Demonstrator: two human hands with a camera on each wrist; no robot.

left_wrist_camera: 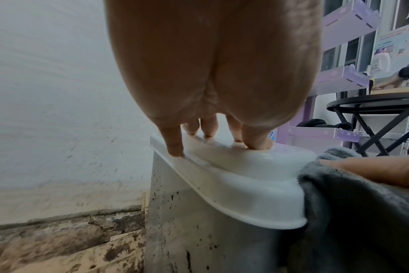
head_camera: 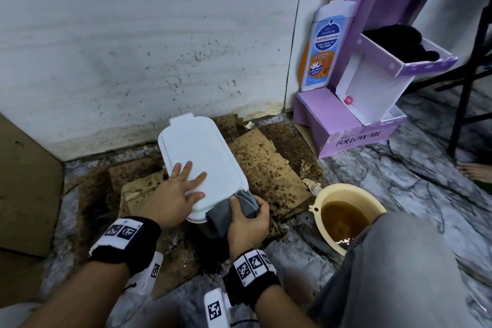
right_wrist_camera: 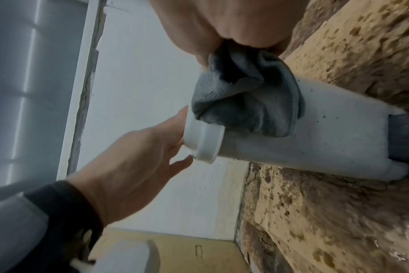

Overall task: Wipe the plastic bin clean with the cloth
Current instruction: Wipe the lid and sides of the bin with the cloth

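A tall frosted plastic bin with a white lid stands on stained cardboard by the wall. Dark specks dot its side. My left hand lies flat on the lid with straight, spread fingers, holding the bin down. My right hand grips a bunched grey cloth and presses it against the bin's near right corner, just under the lid rim. In the right wrist view the cloth covers the upper side of the bin beside the lid.
A yellow basin of brown water sits on the floor to the right, by my knee. A purple cardboard display stand with a bottle-shaped sign stands in the corner. Wet stained cardboard covers the floor. A black stool stands further right.
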